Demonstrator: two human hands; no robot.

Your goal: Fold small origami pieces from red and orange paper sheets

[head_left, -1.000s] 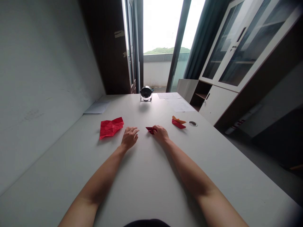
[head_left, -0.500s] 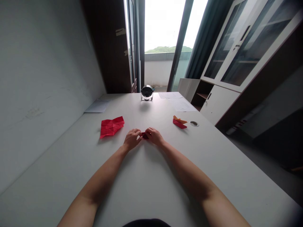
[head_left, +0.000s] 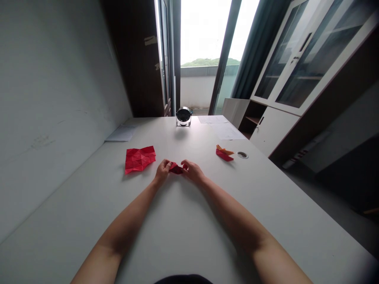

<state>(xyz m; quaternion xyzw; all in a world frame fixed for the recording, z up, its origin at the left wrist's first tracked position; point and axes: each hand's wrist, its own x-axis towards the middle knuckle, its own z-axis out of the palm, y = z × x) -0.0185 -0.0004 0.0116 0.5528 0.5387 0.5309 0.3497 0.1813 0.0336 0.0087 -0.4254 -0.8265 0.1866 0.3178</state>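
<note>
A small folded red paper (head_left: pixel 176 169) is between my hands over the middle of the white table. My left hand (head_left: pixel 162 170) is closed on its left end, the thumb on top. At its right end my right hand (head_left: pixel 192 170) has its thumb and fingers bent close to the paper; the fingertips seem to pinch its tip. To the left lies a creased, unfolded sheet of red paper (head_left: pixel 140 159). On the right rests a folded paper piece in red and orange (head_left: pixel 224 153), with pointed ends.
A round black device on a silver stand (head_left: pixel 183 116) is at the table's far edge. White sheets of paper (head_left: pixel 227 131) lie far right, another sheet (head_left: pixel 121 133) far left by the wall. A round cable hole (head_left: pixel 242 155) is near the right edge of the table (head_left: pixel 183 228).
My left hand has shifted slightly left with the folded paper, and more of the paper shows between my hands. My right hand's fingers have lifted and loosened a little.
</note>
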